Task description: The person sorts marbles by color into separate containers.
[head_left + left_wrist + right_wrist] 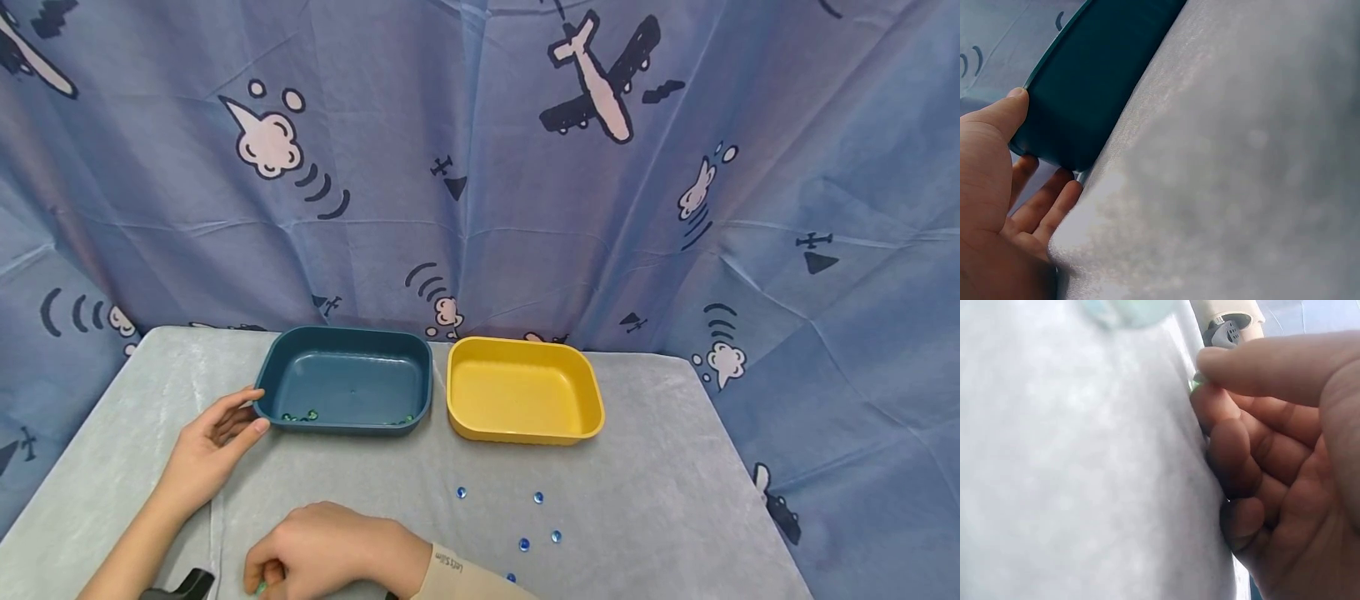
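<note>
The curtain [420, 125] hangs along the far edge of the table [675, 500] and runs down past both sides. The blue tray [351, 379] and the yellow tray [525, 392] stand close to that far edge, a thin gap between them. To the right of the yellow tray, a broad stretch of table runs to the right edge; another lies between the trays' near walls and the right hand [330, 542].

That hand is low at the table, near the bottom of the head view, wrist to the right and knuckles up. Thumb and forefinger pinch a green bead [1195, 382], the other fingers curled. The left hand [213, 450] holds the blue tray's left end, thumb by the near corner, fingers bent around the end.

Five blue beads [524, 544] lie apart in front of the yellow tray, the nearest beside the right forearm. Small green beads [312, 415] sit along the near inside wall of the blue tray.
</note>
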`<state>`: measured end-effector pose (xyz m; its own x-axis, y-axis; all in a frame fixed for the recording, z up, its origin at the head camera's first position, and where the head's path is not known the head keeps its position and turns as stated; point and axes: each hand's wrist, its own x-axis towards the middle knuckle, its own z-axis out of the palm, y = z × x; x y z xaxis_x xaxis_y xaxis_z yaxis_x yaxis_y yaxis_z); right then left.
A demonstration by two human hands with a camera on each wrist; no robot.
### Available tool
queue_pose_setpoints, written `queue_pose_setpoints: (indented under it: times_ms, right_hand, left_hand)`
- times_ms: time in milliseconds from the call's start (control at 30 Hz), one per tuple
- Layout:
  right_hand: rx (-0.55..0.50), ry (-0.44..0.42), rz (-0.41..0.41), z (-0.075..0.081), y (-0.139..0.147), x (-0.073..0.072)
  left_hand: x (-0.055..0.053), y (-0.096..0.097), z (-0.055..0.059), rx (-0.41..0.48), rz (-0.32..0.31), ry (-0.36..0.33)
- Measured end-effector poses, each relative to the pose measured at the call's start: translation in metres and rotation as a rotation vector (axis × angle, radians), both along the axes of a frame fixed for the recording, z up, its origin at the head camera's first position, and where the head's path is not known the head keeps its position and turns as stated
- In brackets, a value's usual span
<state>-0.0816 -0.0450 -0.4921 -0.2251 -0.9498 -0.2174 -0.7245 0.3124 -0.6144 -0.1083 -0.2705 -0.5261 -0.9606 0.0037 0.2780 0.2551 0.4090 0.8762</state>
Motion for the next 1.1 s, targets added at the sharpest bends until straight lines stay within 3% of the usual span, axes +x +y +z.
queue_pose_setpoints:
  times_ms: [600,1100]
  right_hand:
    - [-0.058,-0.051,0.001,0.009,0.003,-0.004]
    - [-0.317,0.021,-0.076,0.041,0.02,-0.015]
  left_hand:
    - [-0.001,0.001,-0.001,-0.011,0.006,-0.009]
    - [-0.001,0.0,-0.002,-0.01,-0.002,-0.007]
